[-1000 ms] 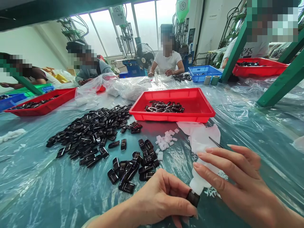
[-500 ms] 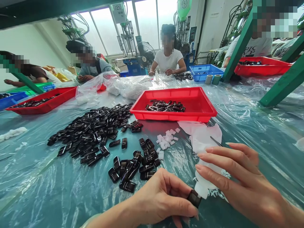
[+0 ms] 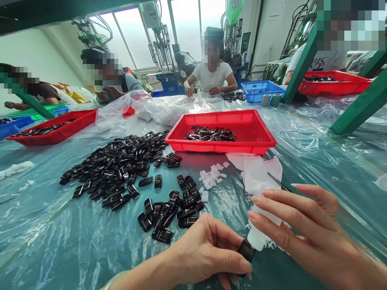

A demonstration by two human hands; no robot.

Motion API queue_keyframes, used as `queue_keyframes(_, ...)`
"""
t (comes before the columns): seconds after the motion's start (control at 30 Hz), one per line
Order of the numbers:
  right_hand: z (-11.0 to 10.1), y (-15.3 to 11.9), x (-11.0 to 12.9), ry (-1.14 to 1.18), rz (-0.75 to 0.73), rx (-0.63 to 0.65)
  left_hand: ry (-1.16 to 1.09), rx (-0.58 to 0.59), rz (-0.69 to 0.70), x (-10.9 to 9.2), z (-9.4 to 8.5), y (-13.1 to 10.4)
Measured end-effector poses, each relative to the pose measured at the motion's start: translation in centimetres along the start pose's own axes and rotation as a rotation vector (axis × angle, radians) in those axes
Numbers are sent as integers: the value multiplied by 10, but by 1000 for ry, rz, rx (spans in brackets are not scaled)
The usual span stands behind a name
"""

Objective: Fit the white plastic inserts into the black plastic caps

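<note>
My left hand (image 3: 208,253) pinches a small dark plastic piece (image 3: 246,251) between thumb and fingers, near the bottom of the view. Against its upper end is the cap end of a white squeeze bottle (image 3: 256,238). My right hand (image 3: 305,225) curves over this bottle, thumb hidden, and seems to grip it. A thin dark pointed tool (image 3: 277,181), perhaps tweezers, sticks out by its ring and little fingers. Small white pieces (image 3: 211,177) lie beyond my hands. Several loose glossy black plastic pieces (image 3: 163,213) lie to the left, before a large black heap (image 3: 117,165).
Ahead stands a red tray (image 3: 220,148) with black pieces inside. A crumpled white sheet (image 3: 256,169) lies right of the white pieces. Another red tray (image 3: 57,137) sits left. A green post (image 3: 359,106) rises at right. Co-workers sit around the plastic-covered table (image 3: 320,173).
My right hand has shifted slightly right, its little finger outward. The bottle's cap end has risen a touch. My left hand holds almost still. Across the table, a co-worker's hand has moved near a small bottle.
</note>
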State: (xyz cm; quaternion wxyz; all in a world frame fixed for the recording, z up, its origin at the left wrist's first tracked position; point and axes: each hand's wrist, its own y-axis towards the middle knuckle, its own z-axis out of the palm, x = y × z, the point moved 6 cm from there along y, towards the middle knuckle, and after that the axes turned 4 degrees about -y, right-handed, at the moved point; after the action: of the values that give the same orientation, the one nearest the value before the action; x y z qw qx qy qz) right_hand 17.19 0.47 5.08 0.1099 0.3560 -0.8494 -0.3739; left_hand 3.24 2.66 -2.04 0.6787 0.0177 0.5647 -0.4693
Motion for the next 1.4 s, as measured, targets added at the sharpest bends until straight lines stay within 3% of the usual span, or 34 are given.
queue_keyframes(0.7,2,4,-2,63,92,-49,-10,22,-11,1,3,0)
queue_keyframes(1.4,2,9,-7,174,48,-12,-17,35,-4,-1,3,-1)
